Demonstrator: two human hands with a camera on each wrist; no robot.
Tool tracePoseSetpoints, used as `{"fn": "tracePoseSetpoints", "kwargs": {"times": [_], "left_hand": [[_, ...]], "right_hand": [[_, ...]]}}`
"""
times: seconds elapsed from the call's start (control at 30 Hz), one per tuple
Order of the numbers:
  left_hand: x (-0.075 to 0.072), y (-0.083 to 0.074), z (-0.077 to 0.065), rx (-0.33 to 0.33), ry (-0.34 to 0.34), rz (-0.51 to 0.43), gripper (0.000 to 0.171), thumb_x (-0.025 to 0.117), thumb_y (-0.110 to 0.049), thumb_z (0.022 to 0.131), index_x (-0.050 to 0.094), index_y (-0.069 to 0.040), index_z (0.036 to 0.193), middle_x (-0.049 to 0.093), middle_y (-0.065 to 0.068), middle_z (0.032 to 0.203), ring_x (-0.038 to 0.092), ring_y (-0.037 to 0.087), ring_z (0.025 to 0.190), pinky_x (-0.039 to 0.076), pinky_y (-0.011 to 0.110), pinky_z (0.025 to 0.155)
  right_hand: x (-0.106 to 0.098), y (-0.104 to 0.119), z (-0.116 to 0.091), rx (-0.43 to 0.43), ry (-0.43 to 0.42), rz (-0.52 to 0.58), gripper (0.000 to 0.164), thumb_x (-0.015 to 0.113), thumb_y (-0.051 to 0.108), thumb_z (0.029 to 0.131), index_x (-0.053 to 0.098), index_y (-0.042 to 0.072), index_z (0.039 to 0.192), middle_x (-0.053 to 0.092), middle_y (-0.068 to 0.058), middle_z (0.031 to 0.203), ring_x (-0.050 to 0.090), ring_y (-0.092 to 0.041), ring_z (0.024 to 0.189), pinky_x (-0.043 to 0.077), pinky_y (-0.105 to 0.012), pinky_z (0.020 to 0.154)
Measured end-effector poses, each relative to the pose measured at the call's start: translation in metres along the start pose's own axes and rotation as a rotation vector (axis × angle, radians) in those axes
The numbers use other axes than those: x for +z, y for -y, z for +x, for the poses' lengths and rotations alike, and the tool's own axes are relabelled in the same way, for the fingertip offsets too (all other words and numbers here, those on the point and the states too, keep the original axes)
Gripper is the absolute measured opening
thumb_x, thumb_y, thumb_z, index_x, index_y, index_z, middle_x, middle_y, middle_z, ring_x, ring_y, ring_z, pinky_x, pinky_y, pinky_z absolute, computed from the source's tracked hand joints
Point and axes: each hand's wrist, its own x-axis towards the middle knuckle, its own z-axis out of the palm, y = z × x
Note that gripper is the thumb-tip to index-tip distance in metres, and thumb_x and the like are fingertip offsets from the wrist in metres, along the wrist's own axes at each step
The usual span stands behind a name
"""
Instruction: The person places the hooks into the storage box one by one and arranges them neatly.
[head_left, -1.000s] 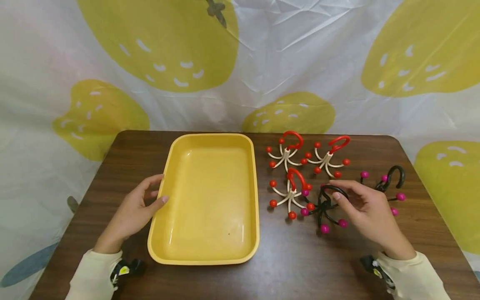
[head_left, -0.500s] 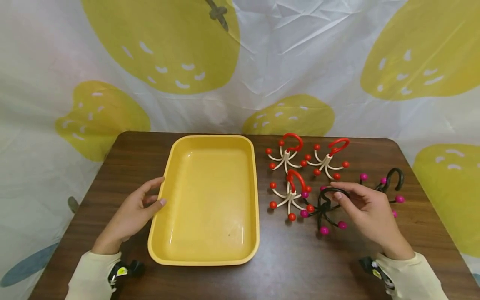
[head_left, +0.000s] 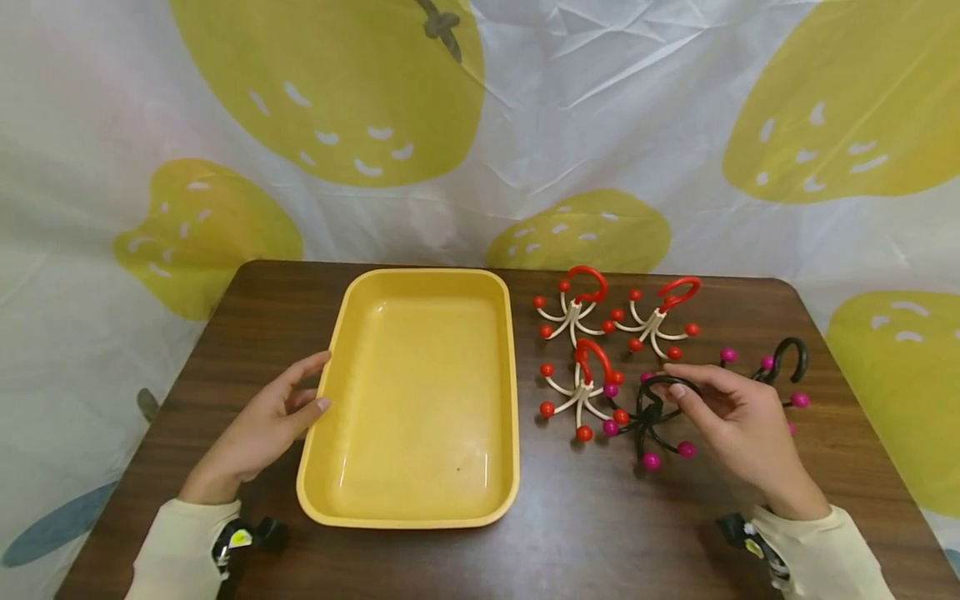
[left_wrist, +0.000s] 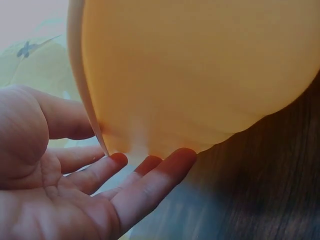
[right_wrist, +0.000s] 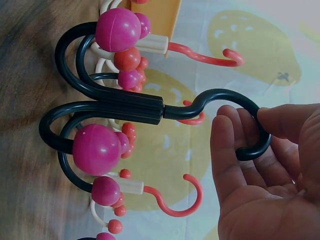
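My right hand [head_left: 738, 429] pinches the curved top of a black hook hanger [head_left: 651, 414] between thumb and fingers. The hanger has several curved arms tipped with magenta balls and stands upright at the table surface, hook up. The right wrist view shows its stem [right_wrist: 132, 109] and the hook inside my hand [right_wrist: 265, 170]. At the left, my left hand [head_left: 262, 421] grips the left rim of a yellow tray [head_left: 513, 417], thumb over the rim and fingers along the outer wall. The left wrist view shows the fingers [left_wrist: 155, 195] against the tray's wall [left_wrist: 200, 75].
Three white hangers with red hooks and balls stand right of the tray: back left [head_left: 573, 312], back right [head_left: 656, 321], front [head_left: 582, 392]. Another black hanger [head_left: 791, 358] is partly behind my right hand. A fruit-print cloth [head_left: 525, 125] hangs behind the brown table [head_left: 600, 533].
Both hands and the hangers stay almost in place. The view shifts slightly; nothing was visibly taken hold of or let go.
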Motion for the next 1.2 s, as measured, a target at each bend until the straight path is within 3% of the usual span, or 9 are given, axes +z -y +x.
{"fn": "tracePoseSetpoints", "kwargs": {"times": [0.13, 0.37, 0.63, 0.87, 1.2], "left_hand": [[-0.001, -0.002, -0.002, 0.014, 0.026, -0.032, 0.067, 0.054, -0.004, 0.109, 0.020, -0.004, 0.167, 0.025, 0.029, 0.167, 0.070, 0.012, 0.115, 0.064, 0.035, 0.087], [-0.001, -0.001, -0.002, 0.004, 0.034, -0.034, 0.068, 0.054, -0.005, 0.109, 0.019, -0.004, 0.168, 0.026, 0.030, 0.167, 0.071, 0.013, 0.115, 0.064, 0.035, 0.086], [-0.004, 0.000, 0.000, -0.014, 0.051, -0.021, 0.069, 0.054, -0.005, 0.110, 0.018, -0.006, 0.168, 0.024, 0.027, 0.169, 0.071, 0.019, 0.116, 0.064, 0.037, 0.087], [-0.002, 0.002, -0.001, -0.018, 0.045, -0.028, 0.068, 0.052, -0.004, 0.110, 0.017, -0.007, 0.169, 0.023, 0.025, 0.170, 0.069, 0.018, 0.118, 0.063, 0.037, 0.088], [-0.002, 0.001, 0.001, -0.010, 0.055, -0.025, 0.067, 0.050, -0.003, 0.110, 0.016, -0.007, 0.168, 0.023, 0.027, 0.170, 0.070, 0.020, 0.118, 0.063, 0.037, 0.088]], "right_hand": [[-0.001, 0.002, 0.000, 0.006, -0.007, -0.012, 0.029, 0.073, -0.009, 0.094, 0.078, 0.003, 0.120, 0.081, 0.014, 0.102, 0.077, 0.001, 0.089, 0.058, -0.012, 0.075], [-0.004, 0.006, 0.000, -0.010, -0.019, 0.003, 0.029, 0.074, -0.010, 0.093, 0.078, 0.003, 0.118, 0.083, -0.005, 0.100, 0.078, -0.003, 0.087, 0.059, -0.014, 0.073], [-0.009, 0.014, -0.001, -0.039, -0.040, 0.048, 0.030, 0.072, -0.016, 0.091, 0.077, -0.004, 0.118, 0.083, 0.001, 0.101, 0.078, -0.003, 0.086, 0.059, -0.014, 0.073], [-0.018, 0.026, -0.001, -0.017, -0.050, -0.032, 0.029, 0.074, -0.010, 0.092, 0.078, 0.002, 0.118, 0.082, 0.008, 0.099, 0.077, -0.002, 0.083, 0.058, -0.013, 0.069], [-0.031, 0.042, 0.004, -0.149, -0.116, 0.008, 0.033, 0.071, -0.025, 0.083, 0.076, -0.011, 0.113, 0.081, 0.007, 0.102, 0.076, 0.000, 0.076, 0.057, -0.013, 0.062]]}}
